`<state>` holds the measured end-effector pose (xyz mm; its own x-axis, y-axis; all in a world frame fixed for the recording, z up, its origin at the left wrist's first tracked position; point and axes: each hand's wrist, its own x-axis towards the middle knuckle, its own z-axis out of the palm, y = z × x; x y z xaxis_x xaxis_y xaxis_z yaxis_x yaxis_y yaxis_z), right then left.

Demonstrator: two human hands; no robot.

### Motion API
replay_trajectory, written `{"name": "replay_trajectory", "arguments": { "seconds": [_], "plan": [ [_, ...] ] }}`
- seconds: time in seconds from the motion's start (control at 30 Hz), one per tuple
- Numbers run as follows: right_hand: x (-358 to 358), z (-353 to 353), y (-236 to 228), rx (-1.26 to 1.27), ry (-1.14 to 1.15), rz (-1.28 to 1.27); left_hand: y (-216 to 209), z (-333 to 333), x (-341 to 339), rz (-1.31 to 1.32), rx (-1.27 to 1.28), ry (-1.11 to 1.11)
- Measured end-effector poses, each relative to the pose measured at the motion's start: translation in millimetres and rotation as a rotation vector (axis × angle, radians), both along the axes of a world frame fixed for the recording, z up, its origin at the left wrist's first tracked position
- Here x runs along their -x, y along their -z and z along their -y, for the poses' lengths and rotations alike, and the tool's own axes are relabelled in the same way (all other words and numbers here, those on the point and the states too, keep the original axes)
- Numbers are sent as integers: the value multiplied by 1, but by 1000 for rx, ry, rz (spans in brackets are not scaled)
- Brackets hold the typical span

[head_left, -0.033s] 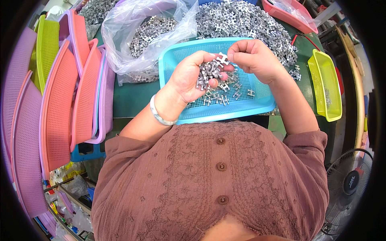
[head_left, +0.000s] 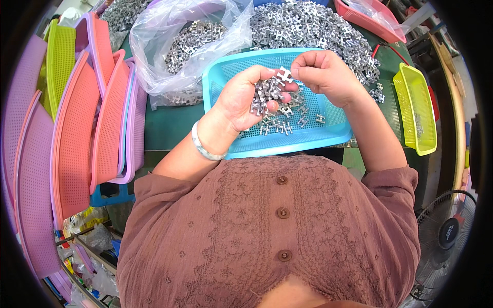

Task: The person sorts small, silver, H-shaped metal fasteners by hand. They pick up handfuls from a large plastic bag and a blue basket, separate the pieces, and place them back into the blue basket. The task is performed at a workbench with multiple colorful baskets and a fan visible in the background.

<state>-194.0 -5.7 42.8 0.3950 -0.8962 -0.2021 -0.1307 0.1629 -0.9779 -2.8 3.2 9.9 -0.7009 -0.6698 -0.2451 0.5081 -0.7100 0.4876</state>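
My left hand (head_left: 239,97), palm up over a light-blue mesh basket (head_left: 287,148), is closed around a handful of small silvery H-shaped metal parts (head_left: 264,95). One such metal part (head_left: 284,75) sticks up at the edge of the handful. Thumb and index finger of my right hand (head_left: 323,74) are pinched together at the right side of that part; the exact contact is hard to see. Inside the basket, below my hands, lie several more loose metal parts (head_left: 282,126). My left wrist bears a pale bangle.
Behind the basket rises a big heap of metal parts (head_left: 313,31). To its left, a clear plastic bag (head_left: 154,56) holds more. Stacked coloured baskets (head_left: 77,138) line the left side. A yellow-green basket (head_left: 411,102) and a fan (head_left: 447,236) are at right.
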Motion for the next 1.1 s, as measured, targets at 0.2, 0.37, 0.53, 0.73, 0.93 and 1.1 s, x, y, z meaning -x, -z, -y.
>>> {"name": "replay_trajectory", "arguments": {
  "seconds": [0.2,0.37,0.53,0.73,0.93,1.1],
  "plan": [
    [2,0,1,-7,6,44,0,1,2,43,-33,-50],
    [6,4,4,-48,-50,102,1,0,1,75,-16,-86],
    [7,5,9,-84,7,398,2,1,-1,59,-58,-97],
    [13,10,11,-126,-18,583,3,3,-2,-55,-81,-67],
    [-3,-3,-4,73,-70,30,-2,1,-1,-48,-118,-74],
    [-9,6,-6,452,-305,-186,2,0,0,-13,-79,-8]
  ]
}}
